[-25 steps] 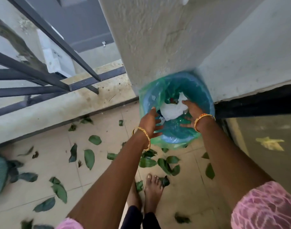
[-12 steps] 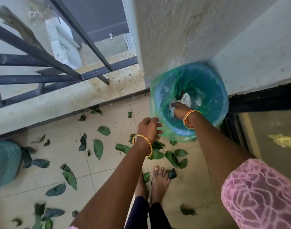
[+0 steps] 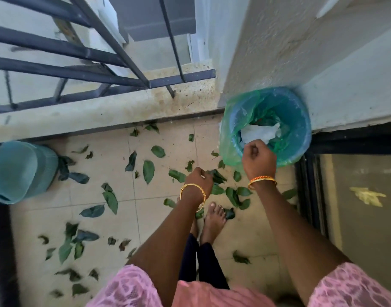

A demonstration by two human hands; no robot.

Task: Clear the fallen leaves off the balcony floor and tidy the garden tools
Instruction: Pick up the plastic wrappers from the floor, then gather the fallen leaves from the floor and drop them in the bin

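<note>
Several green leaves lie scattered over the beige balcony tiles. A blue bin lined with a green plastic bag stands in the corner against the wall, with crumpled white paper and a few leaves inside. My right hand is a closed fist just above the bin's near rim, with nothing visible in it. My left hand hangs lower and to the left, fingers curled shut over leaves on the floor near my bare feet. No garden tools are in view.
A teal ribbed container stands at the left by the low parapet. Dark metal railing runs above the parapet. A black-framed glass door borders the floor on the right.
My right hand has come up out of the bin and closed into a fist at its rim. My left hand has dropped back toward the floor. The view has tilted down, showing more floor.
</note>
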